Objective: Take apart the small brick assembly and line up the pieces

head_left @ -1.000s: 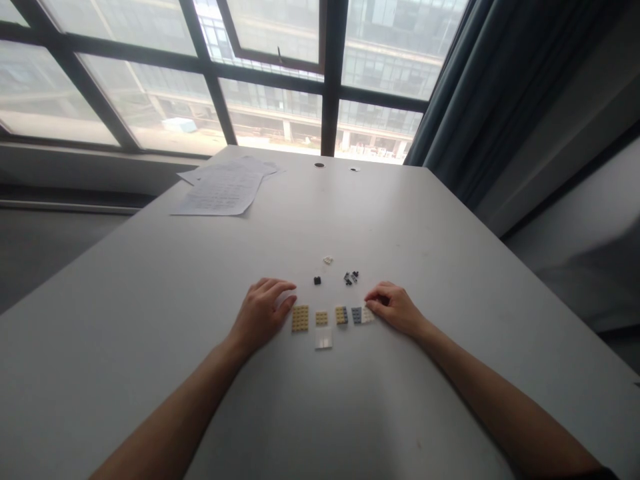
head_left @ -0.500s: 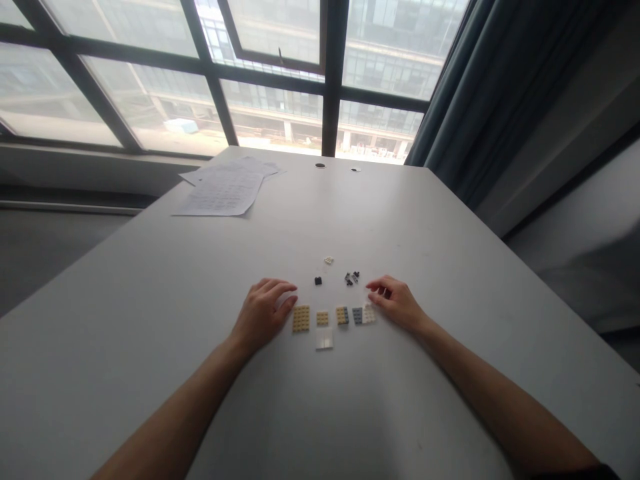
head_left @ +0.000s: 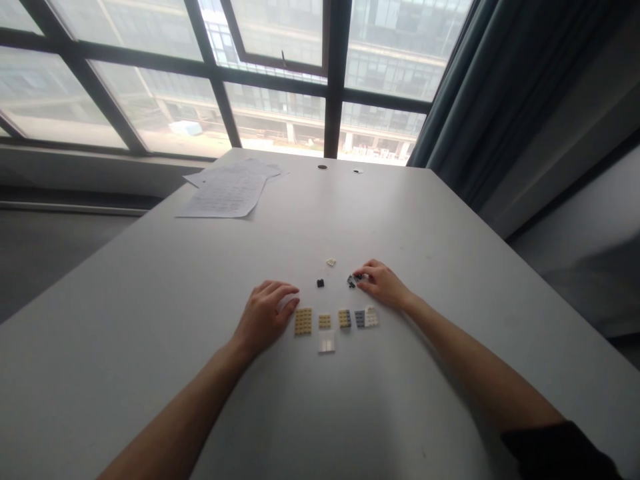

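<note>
On the grey table (head_left: 150, 293) lies a row of small toy-brick plates: a larger tan plate (head_left: 303, 321), a small tan plate (head_left: 325, 321), a tan-and-grey plate (head_left: 344, 318) and a grey-and-white plate (head_left: 367, 317). A white plate (head_left: 326, 343) sits just in front of them. My left hand (head_left: 265, 313) rests flat beside the larger tan plate, fingers loosely apart. My right hand (head_left: 381, 283) has its fingertips pinched on a cluster of tiny dark pieces (head_left: 353, 281) behind the row. A small black piece (head_left: 320, 283) and a small white piece (head_left: 331, 262) lie nearby.
Several printed paper sheets (head_left: 227, 190) lie at the table's far left. Two round holes (head_left: 322, 167) sit near the far edge below a large window. A dark curtain (head_left: 480, 100) hangs at the right.
My right hand has left the grey-and-white plate and moved away from me to the tiny dark pieces, closing its fingertips on them. My left hand has stayed put.
</note>
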{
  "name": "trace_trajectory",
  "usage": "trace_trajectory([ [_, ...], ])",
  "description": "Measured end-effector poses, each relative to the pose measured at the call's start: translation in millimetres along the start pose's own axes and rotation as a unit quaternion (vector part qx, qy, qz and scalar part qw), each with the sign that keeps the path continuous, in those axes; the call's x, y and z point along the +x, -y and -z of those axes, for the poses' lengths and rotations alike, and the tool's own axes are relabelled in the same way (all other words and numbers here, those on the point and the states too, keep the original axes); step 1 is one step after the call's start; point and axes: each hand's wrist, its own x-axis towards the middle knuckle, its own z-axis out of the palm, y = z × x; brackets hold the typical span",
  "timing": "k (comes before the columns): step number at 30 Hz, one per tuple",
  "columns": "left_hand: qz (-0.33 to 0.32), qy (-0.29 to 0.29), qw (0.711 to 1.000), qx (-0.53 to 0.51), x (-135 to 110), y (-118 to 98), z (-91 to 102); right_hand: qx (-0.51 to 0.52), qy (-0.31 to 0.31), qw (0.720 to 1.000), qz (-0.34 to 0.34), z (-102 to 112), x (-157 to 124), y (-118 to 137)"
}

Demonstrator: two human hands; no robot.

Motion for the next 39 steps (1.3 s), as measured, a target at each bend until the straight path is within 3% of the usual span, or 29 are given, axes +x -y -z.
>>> trace_trajectory([
  [8,-0.018,-0.008,0.999,0.025,4.6,-4.0,1.3,0.026,-0.014,1.0,-0.004,-3.0,-0.3,-3.9],
  [13,-0.078,0.062,0.995,0.031,41.3,-28.8,-6.8,0.123,-0.04,0.991,-0.038,-1.7,-3.4,-7.2],
  [17,-0.059,0.116,0.991,0.028,77.1,-50.9,-29.4,0.201,-0.071,0.975,-0.066,2.7,-5.9,-10.3],
  [21,-0.072,0.168,0.982,0.047,96.3,-59.9,-49.3,0.249,-0.108,0.958,-0.088,2.2,-8.8,-14.7],
  [39,-0.065,0.161,0.983,0.058,101.6,-58.9,-48.5,0.224,-0.128,0.963,-0.079,-2.5,-9.8,-12.2],
])
